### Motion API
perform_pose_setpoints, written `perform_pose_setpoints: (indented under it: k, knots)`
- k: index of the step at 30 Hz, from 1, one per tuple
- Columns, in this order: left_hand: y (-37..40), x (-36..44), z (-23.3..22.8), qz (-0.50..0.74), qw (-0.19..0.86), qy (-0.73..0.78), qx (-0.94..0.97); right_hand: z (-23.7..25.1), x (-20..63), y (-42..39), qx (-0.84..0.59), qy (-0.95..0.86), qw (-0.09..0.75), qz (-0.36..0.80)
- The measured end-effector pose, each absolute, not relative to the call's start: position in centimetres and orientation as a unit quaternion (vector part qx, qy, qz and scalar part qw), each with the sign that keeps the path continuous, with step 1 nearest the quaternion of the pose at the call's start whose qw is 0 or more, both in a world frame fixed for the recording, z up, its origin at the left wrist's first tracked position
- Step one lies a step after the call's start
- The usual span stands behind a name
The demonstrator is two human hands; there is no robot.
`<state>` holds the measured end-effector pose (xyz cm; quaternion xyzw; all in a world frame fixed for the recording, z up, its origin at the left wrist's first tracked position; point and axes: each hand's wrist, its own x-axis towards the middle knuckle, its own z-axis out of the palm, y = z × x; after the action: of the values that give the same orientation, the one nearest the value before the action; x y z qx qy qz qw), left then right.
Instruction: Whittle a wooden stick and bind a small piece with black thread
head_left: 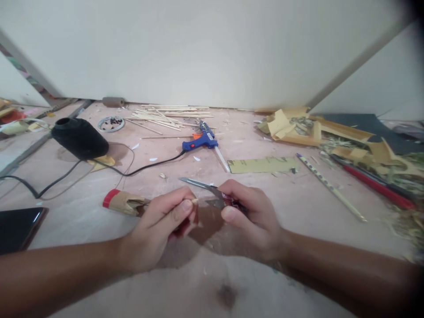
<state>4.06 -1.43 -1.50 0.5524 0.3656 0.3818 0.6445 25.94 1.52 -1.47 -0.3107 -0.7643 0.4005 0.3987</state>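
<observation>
Both hands up front, left hand [159, 229] and right hand [256, 216], face to face above the floor [185, 293]! Toward the floor's far edge, black thread cone [82, 140] on the left, blue glue gun [203, 139] mid-way. Right fingers clamp the scissors [198, 183], blades parted; left fingers pinch a tiny pale stick [195, 201], right near those blades.

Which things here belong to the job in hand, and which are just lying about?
Seemingly in use:
- silver metal scissors, in the right hand
- small pale piece, pinched in the left hand

Apparently just lying about:
- blue plastic glue gun
- black cone-shaped spool
- thin pale wooden sticks
- flat yellowish rectangular strip
</observation>
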Motion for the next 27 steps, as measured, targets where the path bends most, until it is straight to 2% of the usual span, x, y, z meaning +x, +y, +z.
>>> perform_pose_setpoints:
  k: [12, 27]
  knots:
    - [-1.67, 4.07, -1.58, 0.386, 0.642, 0.354, 0.559, -1.38, 25.84, 1.79, -0.296, -0.796, 0.352, 0.392]
    - [-1.59, 3.91, -1.3, 0.378, 0.602, 0.356, 0.606, -1.26, 25.89, 1.68, -0.3, -0.812, 0.354, 0.355]
